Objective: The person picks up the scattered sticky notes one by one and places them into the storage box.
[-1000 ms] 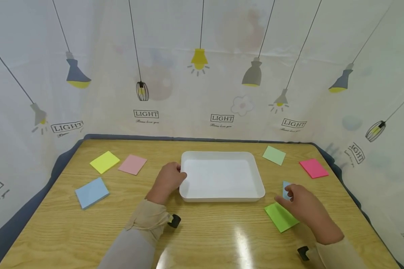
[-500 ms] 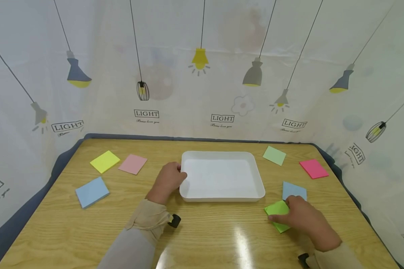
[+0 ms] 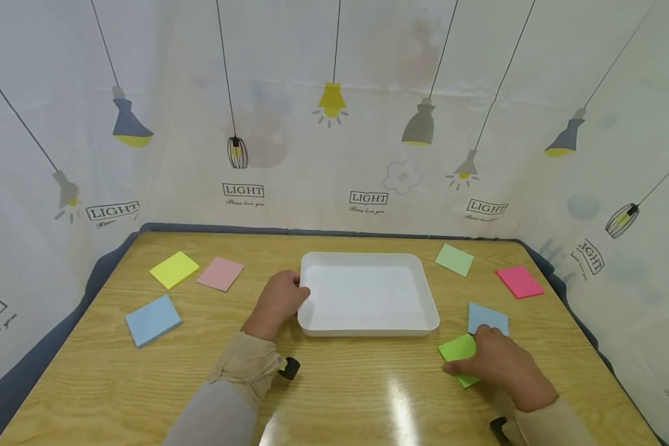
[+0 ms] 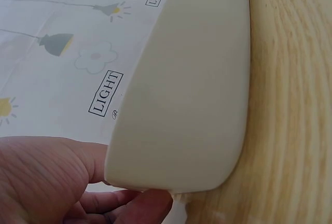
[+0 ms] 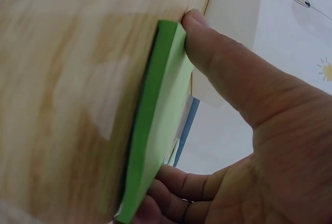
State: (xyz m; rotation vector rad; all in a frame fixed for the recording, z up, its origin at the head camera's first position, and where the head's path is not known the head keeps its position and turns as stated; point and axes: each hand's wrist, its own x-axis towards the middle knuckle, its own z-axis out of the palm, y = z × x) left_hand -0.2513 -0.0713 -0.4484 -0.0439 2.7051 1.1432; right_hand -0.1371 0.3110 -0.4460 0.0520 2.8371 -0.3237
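A white rectangular tray (image 3: 368, 332) stands mid-table in the head view. At its left end my left hand (image 3: 279, 298) holds the rim, thumb on the inner side and fingers outside; the left wrist view shows the hand (image 4: 46, 177) at the corner of the tray wall (image 4: 181, 89). My right hand (image 3: 504, 362) grips a lime-green sticky note pad (image 3: 458, 349) right of the tray. In the right wrist view, thumb and fingers span opposite edges of the pad (image 5: 155, 115), which lies close to the tabletop. The hand hides part of its top.
A blue pad (image 3: 487, 318) sits just beyond the right hand. Pale green (image 3: 454, 259) and hot pink (image 3: 520, 281) pads lie behind it. At the left are yellow (image 3: 174, 269), dusty pink (image 3: 220, 274) and thicker blue (image 3: 153, 320) pads. A printed curtain (image 3: 290, 186) encloses the table.
My right hand has come down from above the blue and lime-green pads and taken hold of the lime-green one. The left hand and tray stay put.
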